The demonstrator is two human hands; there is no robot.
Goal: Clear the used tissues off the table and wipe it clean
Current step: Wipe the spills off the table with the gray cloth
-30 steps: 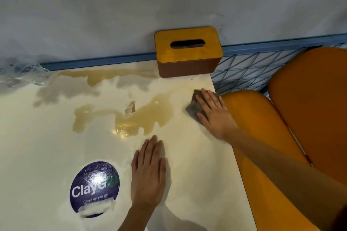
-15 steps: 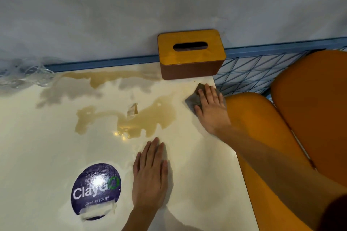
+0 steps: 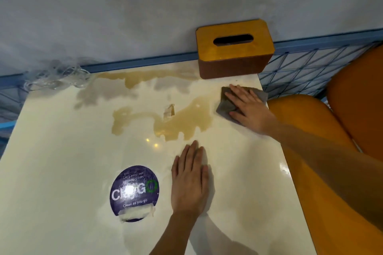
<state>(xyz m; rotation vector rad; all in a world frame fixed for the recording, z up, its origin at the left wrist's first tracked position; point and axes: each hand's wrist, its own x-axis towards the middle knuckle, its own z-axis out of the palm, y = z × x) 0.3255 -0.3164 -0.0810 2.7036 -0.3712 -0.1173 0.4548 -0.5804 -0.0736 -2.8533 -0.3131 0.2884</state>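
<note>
Right hand (image 3: 249, 111) flat on grey cloth (image 3: 224, 106) beside spill (image 3: 186, 123)

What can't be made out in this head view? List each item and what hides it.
Head view only:
- Orange-brown wooden tissue box: slot dark, contents hidden.
- Grey wiping cloth: partly covered by the right hand.
- Round purple sticker: glare washes out its large lettering.
- Clear crumpled thing at the table's far-left corner: blurred, unidentifiable.
- Small pale scrap in the brown spill: too small to identify.
</note>
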